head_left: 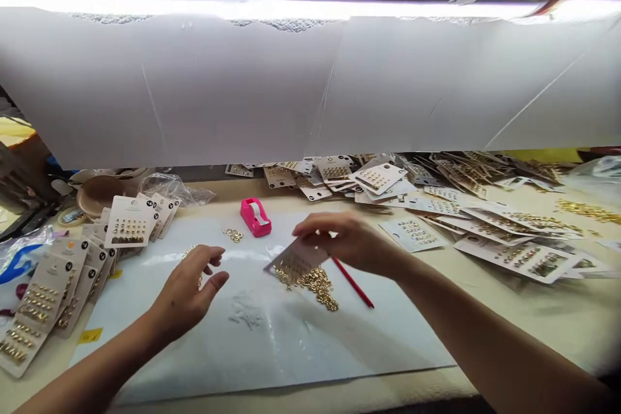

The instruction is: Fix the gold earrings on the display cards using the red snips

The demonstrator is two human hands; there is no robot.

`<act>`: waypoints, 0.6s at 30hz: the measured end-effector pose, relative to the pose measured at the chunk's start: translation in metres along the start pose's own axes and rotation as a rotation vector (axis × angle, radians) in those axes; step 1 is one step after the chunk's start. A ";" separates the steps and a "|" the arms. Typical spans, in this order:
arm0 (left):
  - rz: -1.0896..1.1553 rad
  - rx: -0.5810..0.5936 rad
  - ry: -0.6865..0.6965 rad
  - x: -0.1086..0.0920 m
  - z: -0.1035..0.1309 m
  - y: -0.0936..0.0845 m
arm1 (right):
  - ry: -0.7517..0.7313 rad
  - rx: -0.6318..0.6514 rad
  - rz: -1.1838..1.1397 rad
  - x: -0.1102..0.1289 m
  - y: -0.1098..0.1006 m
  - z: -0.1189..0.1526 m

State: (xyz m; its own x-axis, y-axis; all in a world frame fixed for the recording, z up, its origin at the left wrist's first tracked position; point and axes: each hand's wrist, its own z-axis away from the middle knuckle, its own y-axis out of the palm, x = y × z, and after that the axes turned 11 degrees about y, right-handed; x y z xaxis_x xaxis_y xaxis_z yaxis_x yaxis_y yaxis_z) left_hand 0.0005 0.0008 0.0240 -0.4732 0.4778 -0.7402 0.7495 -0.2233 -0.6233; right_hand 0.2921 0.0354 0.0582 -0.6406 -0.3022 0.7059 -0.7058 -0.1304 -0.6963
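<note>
My right hand (339, 239) pinches the top edge of an earring card (297, 259), which hangs tilted and partly blurred above a pile of small gold pieces (317, 288) on the white sheet (194, 362). To the left, my left hand (191, 291) hovers over the sheet with fingers curved and apart, holding nothing visible. Between and below the hands lies a scatter of small silvery pieces (246, 312). A red pen (354, 283) rests right of the gold pile. Beyond the hands stands a pink tape dispenser (256, 218), with a few gold rings (233, 234) beside it.
Filled earring cards (130, 223) overlap along the left side, near a roll of tape (71, 216) and clear plastic bags. A large heap of cards (519, 257) covers the back and right. More gold pieces (589, 212) lie far right. A white panel (242, 97) hangs low across the back.
</note>
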 end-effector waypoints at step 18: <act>0.961 -0.823 -0.566 0.032 0.023 -0.059 | -0.163 0.211 0.202 0.034 0.157 -0.075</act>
State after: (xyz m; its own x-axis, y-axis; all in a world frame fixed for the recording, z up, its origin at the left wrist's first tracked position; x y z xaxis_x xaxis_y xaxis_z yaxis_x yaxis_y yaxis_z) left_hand -0.0695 0.0103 0.0310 0.4058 -0.0263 -0.9136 0.8457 0.3899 0.3644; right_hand 0.1371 0.0752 -0.0178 -0.6922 -0.4864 0.5332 -0.4806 -0.2405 -0.8433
